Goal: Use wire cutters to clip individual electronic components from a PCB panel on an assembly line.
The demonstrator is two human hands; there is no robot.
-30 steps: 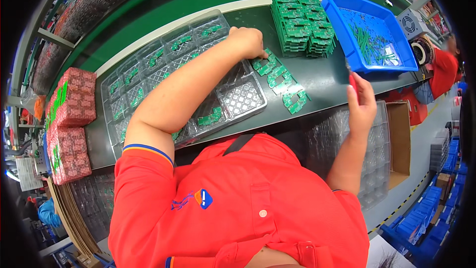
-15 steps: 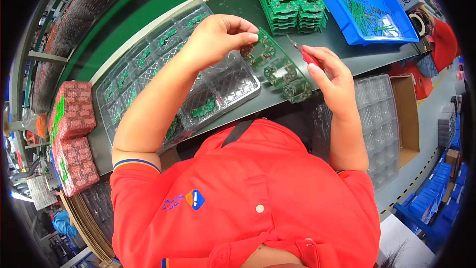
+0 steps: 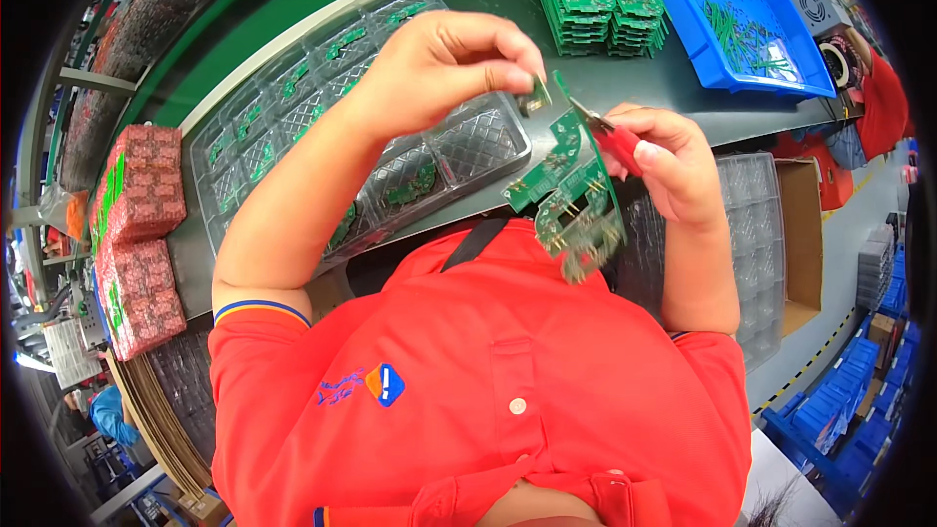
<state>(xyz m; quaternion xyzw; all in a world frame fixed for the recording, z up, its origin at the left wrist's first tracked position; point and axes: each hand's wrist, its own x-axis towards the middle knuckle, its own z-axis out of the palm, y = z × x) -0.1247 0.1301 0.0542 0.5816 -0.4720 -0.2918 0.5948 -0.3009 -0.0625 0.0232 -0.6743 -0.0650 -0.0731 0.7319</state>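
My left hand (image 3: 459,68) is closed, with thumb and fingers pinching a small dark piece (image 3: 534,98) at the top of a green circuit board panel (image 3: 576,190). Whether that piece is still joined to the panel I cannot tell. The panel hangs tilted above the table's front edge, its lower end blurred in front of my red shirt. My right hand (image 3: 673,161) is wrapped round red-handled cutting pliers (image 3: 619,147). Their metal tip lies against the panel's narrow edge strip, near its top.
Beneath my left arm lies a clear compartment tray (image 3: 488,146) with small green boards. Stacked green panels (image 3: 597,0) and a blue bin (image 3: 698,54) of green strips stand behind. Pink bubble-wrapped packs (image 3: 146,185) are at left, a clear tray (image 3: 747,254) and cardboard box (image 3: 800,244) at right.
The panel has swung down and nearer to me, turning its face. The pliers have come against its edge. My left hand has shifted slightly right.
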